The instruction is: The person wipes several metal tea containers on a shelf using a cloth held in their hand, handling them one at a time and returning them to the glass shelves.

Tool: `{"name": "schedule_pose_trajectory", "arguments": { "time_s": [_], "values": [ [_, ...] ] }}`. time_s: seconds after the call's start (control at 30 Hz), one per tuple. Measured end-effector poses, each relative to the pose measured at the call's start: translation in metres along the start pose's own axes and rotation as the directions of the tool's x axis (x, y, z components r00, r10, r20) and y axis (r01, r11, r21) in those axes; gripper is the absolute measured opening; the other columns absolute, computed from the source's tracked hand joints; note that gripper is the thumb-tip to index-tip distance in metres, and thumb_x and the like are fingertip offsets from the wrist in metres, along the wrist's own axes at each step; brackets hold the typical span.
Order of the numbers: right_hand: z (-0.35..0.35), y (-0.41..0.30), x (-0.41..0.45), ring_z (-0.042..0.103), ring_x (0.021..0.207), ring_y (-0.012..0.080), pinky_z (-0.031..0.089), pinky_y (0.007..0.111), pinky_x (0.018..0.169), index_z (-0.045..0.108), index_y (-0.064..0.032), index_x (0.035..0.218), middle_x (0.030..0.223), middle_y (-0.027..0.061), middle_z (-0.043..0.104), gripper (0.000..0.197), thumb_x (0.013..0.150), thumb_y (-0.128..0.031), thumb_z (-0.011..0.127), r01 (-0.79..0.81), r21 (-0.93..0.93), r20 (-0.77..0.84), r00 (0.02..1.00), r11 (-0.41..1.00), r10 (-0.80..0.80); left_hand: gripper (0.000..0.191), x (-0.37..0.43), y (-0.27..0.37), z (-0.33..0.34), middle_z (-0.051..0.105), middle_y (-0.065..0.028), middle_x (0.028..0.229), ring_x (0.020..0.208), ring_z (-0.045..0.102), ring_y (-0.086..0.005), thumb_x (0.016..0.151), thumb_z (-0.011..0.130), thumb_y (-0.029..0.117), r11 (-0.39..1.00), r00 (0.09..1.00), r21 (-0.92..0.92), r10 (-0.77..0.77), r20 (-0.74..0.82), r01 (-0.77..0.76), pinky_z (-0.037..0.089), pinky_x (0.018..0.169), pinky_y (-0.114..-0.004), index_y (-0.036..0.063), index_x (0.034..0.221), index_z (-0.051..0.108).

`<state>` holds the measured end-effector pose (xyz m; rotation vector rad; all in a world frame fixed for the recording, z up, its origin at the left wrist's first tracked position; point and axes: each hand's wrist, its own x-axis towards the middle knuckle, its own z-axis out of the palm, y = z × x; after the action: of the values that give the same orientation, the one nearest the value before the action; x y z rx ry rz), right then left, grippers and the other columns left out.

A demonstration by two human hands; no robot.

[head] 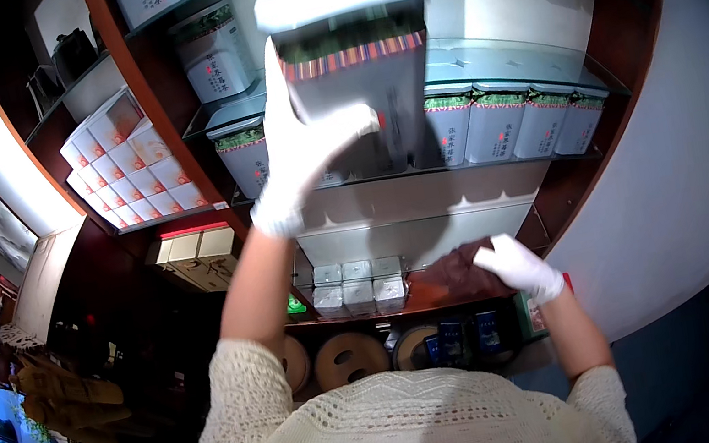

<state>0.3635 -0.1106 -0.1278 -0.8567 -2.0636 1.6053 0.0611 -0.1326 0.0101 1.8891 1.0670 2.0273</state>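
My left hand (306,138), in a white glove, grips a large pale tea tin (360,81) by its left side, with the thumb across its front. The tin is held up in front of the shelves; it has a green and striped band below a brightly lit lid and bears writing. Lower on the right, my right hand (518,265), also gloved in white, holds a dark brown cloth (463,270) near the lowest shelf. Similar tins (497,122) stand in a row on the shelf behind the held tin.
A glass shelf (504,65) runs above the row of tins. Small white boxes (140,165) are stacked at left, beside a wooden upright (157,93). Below are wrapped silvery packs (358,290), round wooden pieces (350,358) and blue packets (487,332). A white wall curves at right.
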Motion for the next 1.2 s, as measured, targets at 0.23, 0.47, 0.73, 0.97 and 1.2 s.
{"name": "schedule_pose_trajectory", "arguments": {
  "time_s": [0.23, 0.47, 0.73, 0.97, 1.2],
  "values": [
    [0.013, 0.024, -0.067, 0.062, 0.095, 0.0159, 0.046, 0.029, 0.088, 0.062, 0.0075, 0.112, 0.103, 0.0092, 0.068, 0.035, 0.092, -0.018, 0.050, 0.000, 0.272, -0.342, 0.935, 0.962, 0.097, 0.049, 0.101, -0.073, -0.055, 0.063, -0.0104, 0.107, 0.096, 0.064, -0.0193, 0.076, 0.076, 0.006, 0.932, 0.988, -0.328, -0.150, 0.039, 0.154, 0.054, 0.082, -0.029, 0.0019, 0.119, 0.053],
    [0.001, 0.083, -0.148, 0.064, 0.083, 0.0149, 0.050, 0.027, 0.075, 0.065, 0.0041, 0.107, 0.097, 0.0066, 0.068, 0.029, 0.094, -0.016, 0.050, -0.024, 0.396, -0.628, 0.723, 0.918, 0.290, 0.053, 0.129, -0.108, -0.065, 0.063, -0.0131, 0.109, 0.095, 0.065, -0.0194, 0.076, 0.077, 0.009, 0.987, 0.996, -0.133, -0.092, 0.010, 0.092, 0.054, 0.082, -0.030, 0.0016, 0.120, 0.048],
    [0.016, 0.152, -0.166, 0.060, 0.071, 0.0118, 0.046, 0.025, 0.061, 0.067, -0.0005, 0.106, 0.087, 0.0030, 0.066, 0.030, 0.096, -0.024, 0.052, -0.068, 0.402, -0.692, 0.631, 0.913, 0.351, 0.082, 0.132, -0.142, -0.084, 0.045, -0.0260, 0.136, 0.128, 0.042, -0.0358, 0.073, 0.072, 0.025, 0.260, 0.839, 0.965, 0.533, -0.112, -0.036, 0.030, 0.111, -0.042, -0.0038, 0.141, 0.036],
    [0.024, 0.152, -0.146, 0.060, 0.081, 0.0132, 0.049, 0.027, 0.072, 0.065, 0.0030, 0.108, 0.094, 0.0049, 0.066, 0.027, 0.094, -0.017, 0.053, -0.121, 0.366, -0.660, 0.666, 0.923, 0.349, 0.102, 0.145, -0.152, -0.050, 0.030, -0.0299, 0.145, 0.132, 0.031, -0.0503, 0.070, 0.074, 0.052, -0.125, 0.952, 0.954, 0.174, -0.250, 0.274, 0.033, 0.106, -0.052, -0.0007, 0.146, 0.030],
    [0.042, 0.140, -0.142, 0.059, 0.075, 0.0123, 0.047, 0.026, 0.068, 0.066, 0.0018, 0.106, 0.089, 0.0036, 0.066, 0.026, 0.094, -0.016, 0.052, -0.133, 0.400, -0.651, 0.655, 0.907, 0.383, 0.112, 0.140, -0.144, -0.083, 0.030, -0.0289, 0.147, 0.138, 0.024, -0.0450, 0.065, 0.074, 0.060, -0.060, 0.986, 0.998, 0.158, 0.045, -0.035, 0.019, 0.113, -0.053, -0.0031, 0.146, 0.029]
  ]
}}
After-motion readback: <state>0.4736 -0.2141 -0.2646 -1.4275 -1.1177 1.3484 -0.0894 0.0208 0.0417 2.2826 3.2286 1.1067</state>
